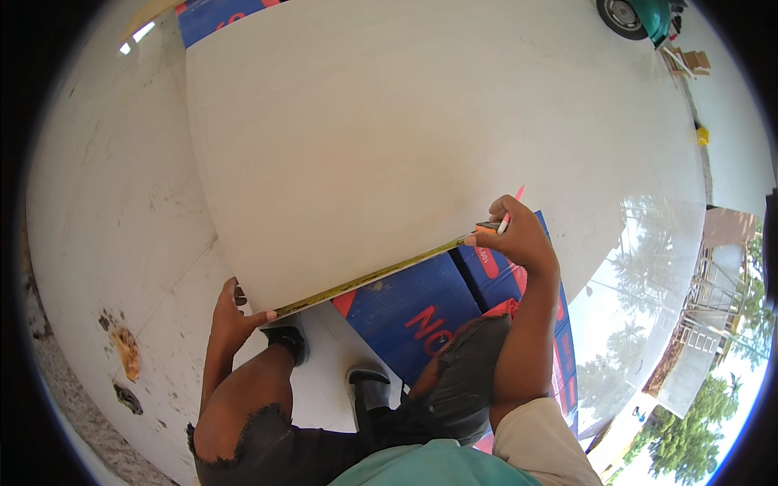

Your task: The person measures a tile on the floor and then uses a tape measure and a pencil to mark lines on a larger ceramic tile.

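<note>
A yellow tape measure blade [373, 275] runs along the near edge of a large pale board [348, 154]. At the board's near left corner, my left hand [237, 316] pinches the end of the blade, thumb on it and fingers curled at the board's side. My right hand [519, 235] grips the orange and black tape measure case [488, 228] by the edge on the right. Between the fingers of that same hand a pink and white pen [511, 209] sticks up.
Blue and red boxes [409, 312] lie under the board, beside my right leg. Another blue box [212, 19] shows at its far left corner. A brown scrap [126, 352] lies on the floor at left. A vehicle wheel [622, 16] stands at the far right.
</note>
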Demonstrator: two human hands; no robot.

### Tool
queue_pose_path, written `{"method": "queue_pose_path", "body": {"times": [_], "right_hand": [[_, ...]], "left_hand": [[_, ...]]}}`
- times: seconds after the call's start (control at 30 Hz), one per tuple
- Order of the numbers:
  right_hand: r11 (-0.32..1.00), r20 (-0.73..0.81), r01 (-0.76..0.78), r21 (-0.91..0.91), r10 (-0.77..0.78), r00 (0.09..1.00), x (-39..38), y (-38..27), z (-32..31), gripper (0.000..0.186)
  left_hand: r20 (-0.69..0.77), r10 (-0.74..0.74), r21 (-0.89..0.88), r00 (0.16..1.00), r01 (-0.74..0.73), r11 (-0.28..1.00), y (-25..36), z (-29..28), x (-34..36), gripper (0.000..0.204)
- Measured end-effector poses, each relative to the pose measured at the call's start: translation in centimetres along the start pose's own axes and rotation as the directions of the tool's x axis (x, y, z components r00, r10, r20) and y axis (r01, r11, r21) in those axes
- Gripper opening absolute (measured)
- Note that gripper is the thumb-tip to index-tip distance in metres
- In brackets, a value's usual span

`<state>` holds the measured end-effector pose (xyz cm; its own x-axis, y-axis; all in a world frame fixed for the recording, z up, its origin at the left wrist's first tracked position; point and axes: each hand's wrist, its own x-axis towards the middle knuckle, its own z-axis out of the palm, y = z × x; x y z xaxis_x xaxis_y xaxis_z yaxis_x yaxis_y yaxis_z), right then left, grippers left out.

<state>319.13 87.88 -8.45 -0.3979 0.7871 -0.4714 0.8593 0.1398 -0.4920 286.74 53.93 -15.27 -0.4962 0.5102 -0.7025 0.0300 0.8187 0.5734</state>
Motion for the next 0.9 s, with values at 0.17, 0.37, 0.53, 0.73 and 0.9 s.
{"method": "queue_pose_path", "body": {"times": [0.17,0.37,0.53,0.73,0.9], "right_hand": [[0.994,-0.04,-0.041,0.103,0.045,0.998,1.4,1.6,0.0,0.07],[0.982,-0.128,-0.035,0.185,0.06,0.99,1.4,2.4,0.0,0.071],[0.977,-0.155,-0.039,0.212,0.073,0.985,0.8,3.3,0.1,0.071],[0.972,-0.133,-0.033,0.232,0.065,0.989,1.0,4.0,0.4,0.068],[0.969,-0.289,-0.012,0.247,0.085,0.953,0.7,4.3,0.0,0.063]], "left_hand": [[-0.124,0.274,0.34,0.954,-0.219,0.915,0.5,0.5,-0.2,0.114],[-0.119,0.278,0.507,0.953,-0.183,0.843,3.2,0.6,-0.8,0.132],[-0.077,0.37,0.534,0.926,-0.275,0.8,4.6,0.8,-0.1,0.13],[0.211,0.602,0.481,0.771,-0.617,0.622,11.0,1.3,0.0,0.095],[0.617,0.671,0.334,0.411,-0.909,0.249,21.2,5.8,-2.3,0.062]]}}
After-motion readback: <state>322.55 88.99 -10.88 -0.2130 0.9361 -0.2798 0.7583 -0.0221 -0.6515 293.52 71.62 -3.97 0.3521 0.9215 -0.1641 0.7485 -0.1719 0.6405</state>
